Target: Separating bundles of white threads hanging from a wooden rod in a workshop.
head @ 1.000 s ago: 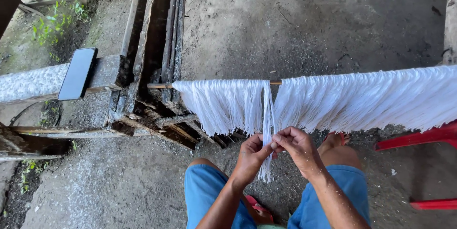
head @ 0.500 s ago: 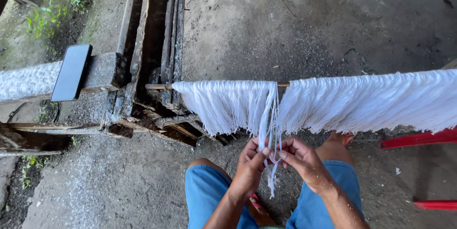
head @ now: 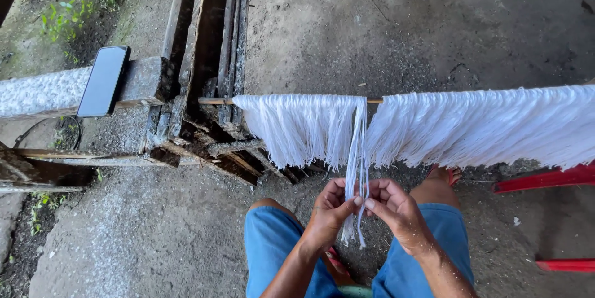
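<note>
A thin bundle of white strands (head: 357, 162) hangs straight down from the wooden rod (head: 214, 101), its long axis vertical, in the gap between two wide fringes. Below the rod, the left hand (head: 330, 211) and right hand (head: 396, 208) pinch its lower part together, equally near. A dark phone (head: 103, 80) lies far left of the rod.

Fringe (head: 471, 127) hangs from horizontal rod (head: 214, 101); both hands (head: 365, 211) below its middle gap, pinching one strand bundle (head: 356, 168). Phone (head: 103, 81) on ledge (head: 37, 92) far left, timber stack (head: 211, 44) between
</note>
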